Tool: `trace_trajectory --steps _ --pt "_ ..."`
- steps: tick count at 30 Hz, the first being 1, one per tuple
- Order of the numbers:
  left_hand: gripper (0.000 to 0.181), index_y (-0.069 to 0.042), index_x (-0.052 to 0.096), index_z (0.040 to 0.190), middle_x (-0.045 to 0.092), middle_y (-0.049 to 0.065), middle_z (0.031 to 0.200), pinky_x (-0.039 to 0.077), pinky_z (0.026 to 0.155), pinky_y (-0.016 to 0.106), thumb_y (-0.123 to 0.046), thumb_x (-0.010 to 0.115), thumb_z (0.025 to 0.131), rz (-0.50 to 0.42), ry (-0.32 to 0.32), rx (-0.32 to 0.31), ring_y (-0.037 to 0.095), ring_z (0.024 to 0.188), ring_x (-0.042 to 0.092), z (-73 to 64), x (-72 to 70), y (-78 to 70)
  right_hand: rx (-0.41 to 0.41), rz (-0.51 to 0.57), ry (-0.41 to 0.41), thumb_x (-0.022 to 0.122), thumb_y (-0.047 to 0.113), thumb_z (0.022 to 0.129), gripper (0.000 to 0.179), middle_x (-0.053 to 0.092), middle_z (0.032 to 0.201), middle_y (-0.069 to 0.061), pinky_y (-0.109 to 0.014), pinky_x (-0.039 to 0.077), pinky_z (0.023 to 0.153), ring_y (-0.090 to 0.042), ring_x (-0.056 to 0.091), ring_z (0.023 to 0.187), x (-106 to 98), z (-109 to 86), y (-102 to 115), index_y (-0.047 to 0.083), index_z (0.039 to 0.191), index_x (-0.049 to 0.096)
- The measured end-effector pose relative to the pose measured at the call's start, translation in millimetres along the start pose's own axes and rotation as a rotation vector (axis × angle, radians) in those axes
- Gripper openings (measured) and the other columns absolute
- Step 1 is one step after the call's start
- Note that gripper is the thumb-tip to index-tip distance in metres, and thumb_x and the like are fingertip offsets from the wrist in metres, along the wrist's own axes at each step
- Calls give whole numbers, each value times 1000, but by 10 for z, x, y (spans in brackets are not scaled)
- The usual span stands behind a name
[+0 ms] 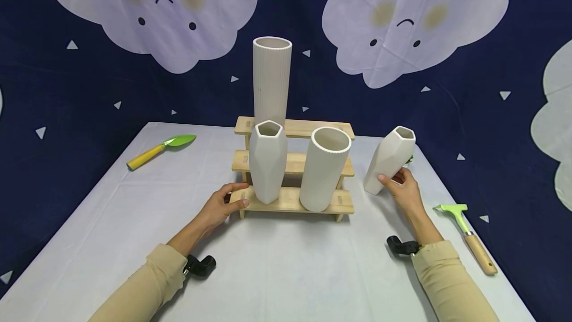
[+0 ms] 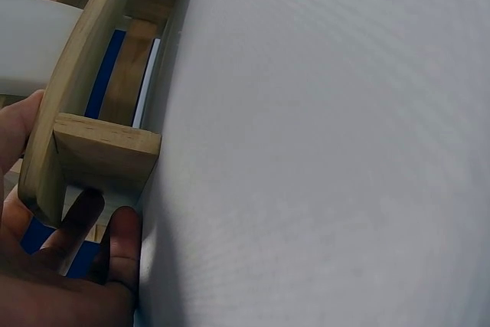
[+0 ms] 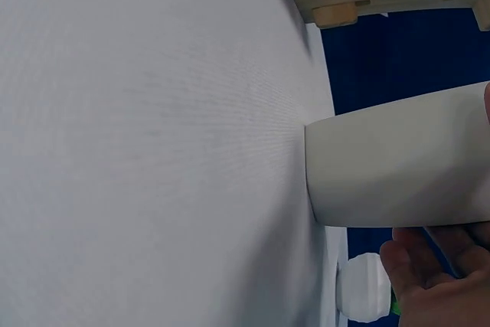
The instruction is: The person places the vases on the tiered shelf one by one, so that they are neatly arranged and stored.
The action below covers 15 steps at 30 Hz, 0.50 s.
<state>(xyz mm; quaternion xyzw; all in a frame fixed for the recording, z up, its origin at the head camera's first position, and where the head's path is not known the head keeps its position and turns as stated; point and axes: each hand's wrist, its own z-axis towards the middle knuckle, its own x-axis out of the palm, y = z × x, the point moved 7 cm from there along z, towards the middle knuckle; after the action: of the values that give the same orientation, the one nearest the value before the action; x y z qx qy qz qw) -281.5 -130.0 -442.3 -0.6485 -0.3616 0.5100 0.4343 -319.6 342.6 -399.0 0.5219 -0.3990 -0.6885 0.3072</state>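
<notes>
My left hand (image 1: 220, 206) grips the left end of the bottom tier of a three-tier wooden stand (image 1: 286, 206). In the left wrist view the thumb lies over the board (image 2: 76, 59) and the other fingers (image 2: 124, 246) reach underneath. With my right hand (image 1: 405, 195) I hold a white faceted vase (image 1: 390, 157) low on its body, right of the stand. Its base (image 3: 325, 178) is at the tablecloth. Another faceted vase (image 1: 268, 163) and a ribbed round vase (image 1: 323, 173) stand on the bottom tier. A tall ribbed vase (image 1: 271, 81) rises from the top tier.
A green trowel with a yellow handle (image 1: 147, 157) lies at the left. Near the right table edge is a green hand rake with a wooden handle (image 1: 480, 252). Behind the right hand sits a small white pot (image 3: 364, 289) with some green. A cloud-print cloth (image 1: 304, 98) hangs behind.
</notes>
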Motion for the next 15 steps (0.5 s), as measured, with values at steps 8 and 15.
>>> trace_trajectory --steps 8,15 --pt "55 -22 48 136 35 12 148 43 94 40 -34 68 86 1 -7 4 32 125 44 -2 -3 0 -1 34 -35 69 25 86 64 52 128 -21 -10 36 80 5 45 94 33 27 10 -2 136 39" --pt "55 -20 48 136 38 13 144 45 86 32 -32 68 86 -21 0 12 30 117 49 -8 8 -13 -9 60 -63 70 25 85 65 52 126 -15 -9 38 79 1 48 96 64 84 -10 0 137 39"
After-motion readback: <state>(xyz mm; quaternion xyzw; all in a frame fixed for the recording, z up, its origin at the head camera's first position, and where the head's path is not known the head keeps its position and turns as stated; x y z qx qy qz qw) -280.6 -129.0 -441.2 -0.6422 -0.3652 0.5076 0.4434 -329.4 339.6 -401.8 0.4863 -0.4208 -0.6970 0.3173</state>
